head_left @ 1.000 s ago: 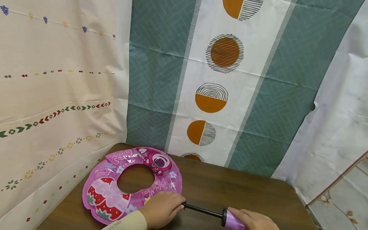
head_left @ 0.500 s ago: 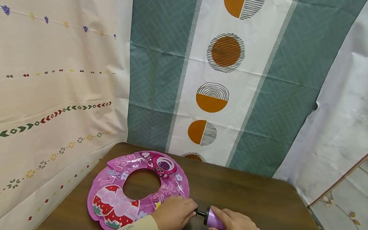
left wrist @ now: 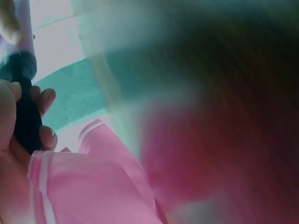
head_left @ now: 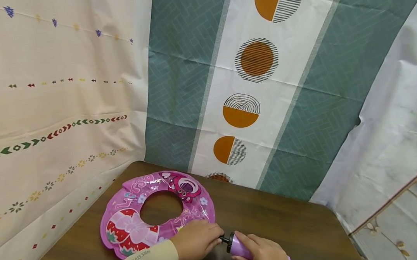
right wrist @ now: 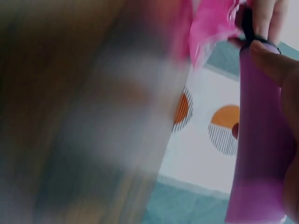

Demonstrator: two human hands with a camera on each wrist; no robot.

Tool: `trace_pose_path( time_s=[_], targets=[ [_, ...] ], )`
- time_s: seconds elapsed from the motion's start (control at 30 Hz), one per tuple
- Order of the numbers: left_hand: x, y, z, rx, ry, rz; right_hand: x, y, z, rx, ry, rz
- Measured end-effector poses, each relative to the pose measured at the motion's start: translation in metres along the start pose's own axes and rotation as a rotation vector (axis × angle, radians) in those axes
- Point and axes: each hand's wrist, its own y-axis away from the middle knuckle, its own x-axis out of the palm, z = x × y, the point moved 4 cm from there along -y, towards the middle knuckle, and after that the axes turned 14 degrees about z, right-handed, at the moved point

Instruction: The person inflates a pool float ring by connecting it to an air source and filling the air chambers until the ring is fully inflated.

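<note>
My right hand (head_left: 264,251) grips the purple barrel of a hand air pump (right wrist: 261,140). The left hand (head_left: 196,241) has its fingers curled round the black handle end (left wrist: 28,119) of the pump, just left of the barrel. Only a short stretch of black rod shows between the two hands. Next to the left hand lies a pink inflatable swim ring (head_left: 124,199) with strawberry and bear prints, partly filled out. Its near right edge is hidden behind the left hand. In the left wrist view, pink ring material (left wrist: 98,186) sits right beside the handle.
Everything is on a dark wooden table (head_left: 275,212). A green and white patterned cloth (head_left: 178,88) hangs behind it, and a cream cloth (head_left: 60,101) hangs on the left. White marbled cloth (head_left: 397,137) hangs on the right.
The right hand has moved left toward the left hand, pushing the barrel along so the long black rod is now mostly inside. The ring and left hand have shifted slightly right.
</note>
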Motion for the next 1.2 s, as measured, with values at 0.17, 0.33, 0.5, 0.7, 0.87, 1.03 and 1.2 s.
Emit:
trace_pose_path(
  time_s=[0.17,0.33,0.5,0.7,0.87,1.03,1.2],
  targets=[
    [0.003,0.006,0.011,-0.029,0.067,0.053,-0.006,0.012,-0.021,0.05,-0.112,0.217],
    [0.0,0.012,0.02,-0.037,0.084,0.073,-0.014,0.031,-0.05,0.11,-0.262,0.471],
    [-0.006,0.016,0.025,-0.036,0.075,0.049,-0.02,0.045,-0.072,0.212,-0.296,0.596],
    [-0.004,0.015,0.026,-0.053,0.063,0.038,-0.02,0.039,-0.07,0.218,-0.268,0.617],
    [0.001,0.006,0.005,0.035,0.011,-0.001,-0.012,0.019,-0.035,0.05,-0.212,0.464],
    [0.006,0.003,-0.01,0.031,0.003,-0.006,-0.001,0.004,-0.002,-0.039,-0.14,0.332],
    [0.006,0.003,-0.011,0.014,-0.017,-0.018,0.005,-0.003,0.012,-0.049,-0.015,0.132]
  ],
)
